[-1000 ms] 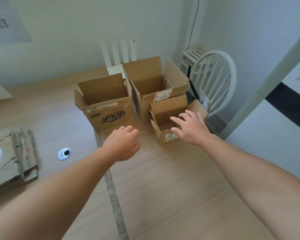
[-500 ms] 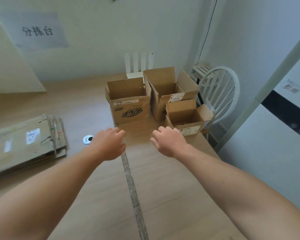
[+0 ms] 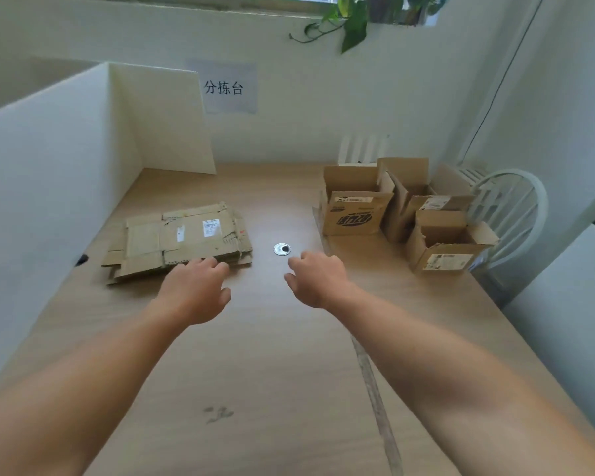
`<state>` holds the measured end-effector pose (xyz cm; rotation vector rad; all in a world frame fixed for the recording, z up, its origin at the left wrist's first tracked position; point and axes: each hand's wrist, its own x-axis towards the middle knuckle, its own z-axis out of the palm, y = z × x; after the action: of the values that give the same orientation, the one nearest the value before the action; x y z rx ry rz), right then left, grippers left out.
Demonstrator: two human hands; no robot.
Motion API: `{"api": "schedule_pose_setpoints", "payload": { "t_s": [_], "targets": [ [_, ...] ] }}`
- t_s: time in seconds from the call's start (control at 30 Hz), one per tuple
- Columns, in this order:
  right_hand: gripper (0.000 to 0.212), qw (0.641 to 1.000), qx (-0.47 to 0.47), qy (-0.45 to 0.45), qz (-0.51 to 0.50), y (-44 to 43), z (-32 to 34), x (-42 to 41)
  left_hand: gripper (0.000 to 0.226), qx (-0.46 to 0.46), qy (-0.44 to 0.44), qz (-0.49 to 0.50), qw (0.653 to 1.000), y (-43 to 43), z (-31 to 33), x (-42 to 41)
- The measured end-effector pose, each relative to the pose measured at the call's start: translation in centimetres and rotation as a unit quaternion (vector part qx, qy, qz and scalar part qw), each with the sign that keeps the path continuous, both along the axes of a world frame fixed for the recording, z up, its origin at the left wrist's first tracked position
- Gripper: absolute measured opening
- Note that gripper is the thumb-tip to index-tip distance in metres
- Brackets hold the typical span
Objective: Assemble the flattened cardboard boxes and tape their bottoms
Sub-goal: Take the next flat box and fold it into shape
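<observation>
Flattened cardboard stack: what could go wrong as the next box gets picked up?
The flattened stack has several sheets with ragged, offset edges; the left hand at its near edge could lift more than one or skew the pile.
The smallest assembled box sits close to the right edge of the table, by the chair; a swinging sheet might knock it off.

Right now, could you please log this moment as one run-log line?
left hand: empty, by flattened stack | right hand: empty, over table | assembled boxes: three, upright, far right

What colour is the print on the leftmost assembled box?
Black lettering on the brown cardboard box, clearest in the head view.
</observation>
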<state>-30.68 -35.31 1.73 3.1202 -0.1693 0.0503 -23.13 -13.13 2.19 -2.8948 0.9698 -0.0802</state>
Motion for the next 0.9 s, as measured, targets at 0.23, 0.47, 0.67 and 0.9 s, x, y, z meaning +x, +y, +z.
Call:
{"api": "schedule_pose_setpoints", "payload": {
  "t_s": [0.23,0.47,0.67,0.9],
  "targets": [
    [0.035,0.999,-0.016,0.008,0.051,9.1,0.3,2.1,0.035,0.009,-0.001,0.057,0.998,10.0,0.1,0.2],
    [0.033,0.994,-0.037,0.031,0.094,12.6,-1.0,6.9,0.029,0.028,0.017,0.090,0.995,14.2,-1.1,3.1],
    [0.031,0.993,-0.022,0.054,0.100,12.2,-3.5,12.7,0.026,0.027,0.033,0.114,0.993,15.2,-2.2,8.0],
    [0.031,0.993,-0.012,0.089,0.082,11.9,-6.0,20.7,0.032,0.015,0.077,0.137,0.988,15.3,-3.9,16.1]
  ]
}}
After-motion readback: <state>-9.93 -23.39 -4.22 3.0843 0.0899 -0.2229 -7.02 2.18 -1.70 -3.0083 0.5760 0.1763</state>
